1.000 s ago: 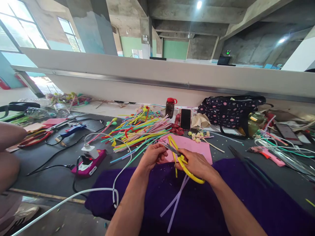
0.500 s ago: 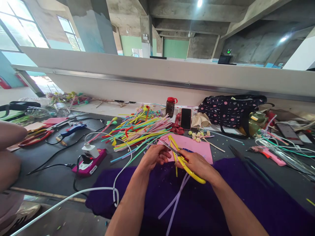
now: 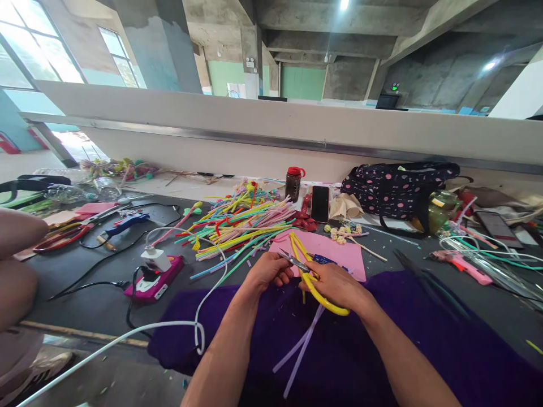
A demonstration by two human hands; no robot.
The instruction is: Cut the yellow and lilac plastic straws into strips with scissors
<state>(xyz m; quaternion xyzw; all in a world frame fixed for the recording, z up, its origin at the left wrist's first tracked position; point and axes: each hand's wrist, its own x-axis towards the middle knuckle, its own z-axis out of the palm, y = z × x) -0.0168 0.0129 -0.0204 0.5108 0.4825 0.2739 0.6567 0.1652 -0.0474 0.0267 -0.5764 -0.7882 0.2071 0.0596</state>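
My right hand (image 3: pixel 335 282) is wrapped around a pair of scissors (image 3: pixel 324 302) with large yellow loop handles. Their metal blades point left, toward the fingertips of my left hand (image 3: pixel 269 270). Those fingers are pinched together at the blade tips; whatever they grip is too small to make out. Below the scissors, two crossed lilac strips (image 3: pixel 303 350) lie over the dark purple cloth (image 3: pixel 360 362). Behind both hands is a pink sheet (image 3: pixel 350 249), with a dark blue object (image 3: pixel 324 259) on it, partly covered by my right hand.
A pile of coloured stems (image 3: pixel 246 220) spreads beyond my left hand. Further back stand a red-lidded bottle (image 3: pixel 293 183) and a phone (image 3: pixel 319 204). A magenta power strip (image 3: pixel 159 282) with cables sits left; a pink glue gun (image 3: pixel 466 268) lies right. Another person's bare limb (image 3: pixel 17 249) is at far left.
The scissors have shifted slightly left and their angle has turned a little, with the blades now nearer my left fingertips. My left hand stays pinched in almost the same spot.
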